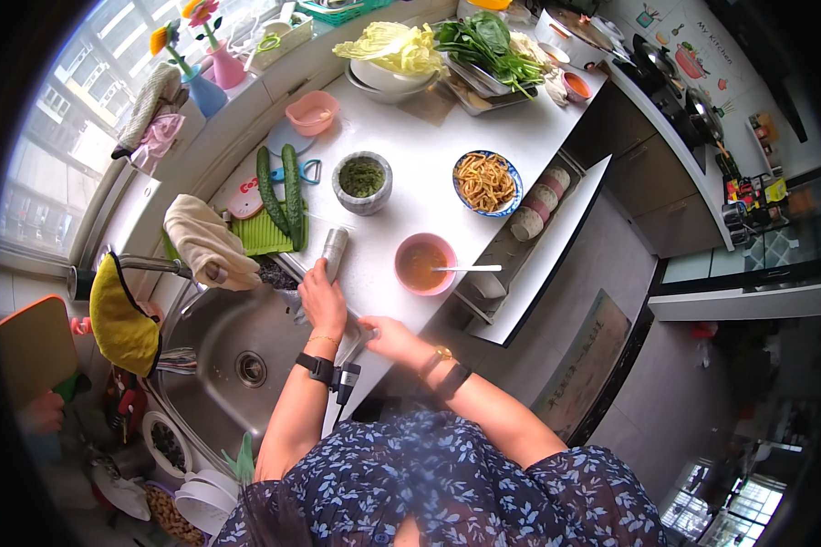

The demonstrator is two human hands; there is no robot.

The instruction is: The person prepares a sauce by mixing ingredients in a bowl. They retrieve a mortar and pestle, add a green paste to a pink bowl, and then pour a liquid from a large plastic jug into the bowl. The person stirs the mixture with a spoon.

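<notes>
My left hand [323, 299] closes around the lower end of a grey mottled cylinder [334, 247], at the counter's edge beside the sink. It may be a stone pestle or a roll; I cannot tell. My right hand [395, 340] is near the counter's front corner, its fingers pinched on a small shiny piece [373, 334] whose shape is mostly hidden. Beyond the cylinder stands a grey stone mortar [362, 183] with dark green paste inside. Nearer, a pink bowl [401, 282] holds brownish liquid and a white spoon [465, 269].
Two cucumbers [291, 195] lie over a green ribbed mat [253, 236], with a blue peeler [308, 172] alongside. A patterned bowl [515, 193] contains fried strips. The open drawer [546, 273] juts out on the right. On the left is the steel sink [212, 355].
</notes>
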